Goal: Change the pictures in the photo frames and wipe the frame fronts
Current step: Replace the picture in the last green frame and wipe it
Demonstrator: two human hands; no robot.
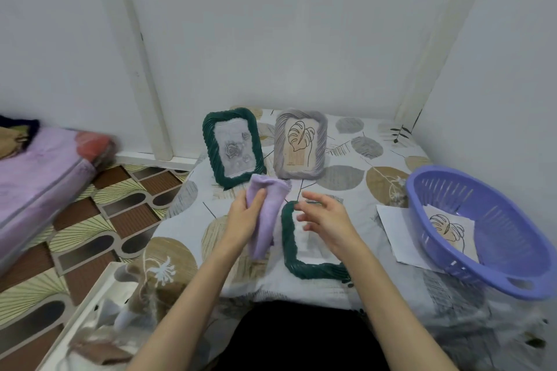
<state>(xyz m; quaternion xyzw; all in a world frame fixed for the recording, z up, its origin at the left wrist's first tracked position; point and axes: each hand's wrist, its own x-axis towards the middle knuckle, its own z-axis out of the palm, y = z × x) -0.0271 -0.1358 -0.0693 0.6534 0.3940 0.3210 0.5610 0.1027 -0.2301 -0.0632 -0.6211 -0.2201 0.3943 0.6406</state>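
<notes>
Photo frames stood and lay on the leaf-patterned bed sheet (346, 141): a dark green frame (232, 147) with a rose picture and a grey frame (300, 144) with a leaf drawing stood upright side by side near the wall, and a second green frame (297, 250) lay flat under the hands. The left hand (245, 214) gripped a lilac cloth (265, 217), fingers curled round it. The right hand (327, 218) hovered over the flat frame, fingers loosely spread and holding nothing. A purple basket (482, 229) with a leaf print (452, 230) inside sat to the right.
</notes>
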